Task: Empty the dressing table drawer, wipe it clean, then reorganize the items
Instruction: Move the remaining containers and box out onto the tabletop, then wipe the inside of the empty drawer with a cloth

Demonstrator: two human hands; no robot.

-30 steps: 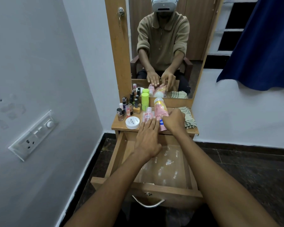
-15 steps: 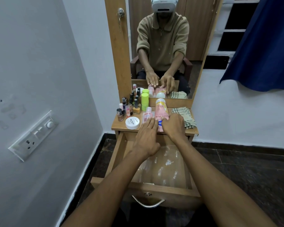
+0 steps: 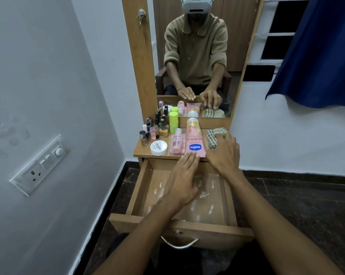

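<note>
The wooden drawer (image 3: 140, 197) is pulled out, with nothing in it but white smears on its bottom. On the table top (image 3: 142, 150) lie a pink Vaseline tube (image 3: 193, 138), a small pink bottle (image 3: 176, 141), a white jar (image 3: 158, 147), a green bottle (image 3: 173, 121) and several nail polish bottles (image 3: 153, 130). A folded checked cloth (image 3: 213, 135) lies at the right. My left hand (image 3: 182, 179) hovers flat over the drawer, fingertips at the tube's lower end. My right hand (image 3: 224, 152) is spread open, fingers resting on the cloth.
A mirror (image 3: 195, 56) stands behind the table top and reflects a seated person. A grey wall with a switch panel (image 3: 40, 165) is at the left. A blue curtain (image 3: 314, 48) hangs at the right. The floor is dark tile.
My right hand left the pink tube and moved right onto the checked cloth. My left hand drew back slightly toward the drawer.
</note>
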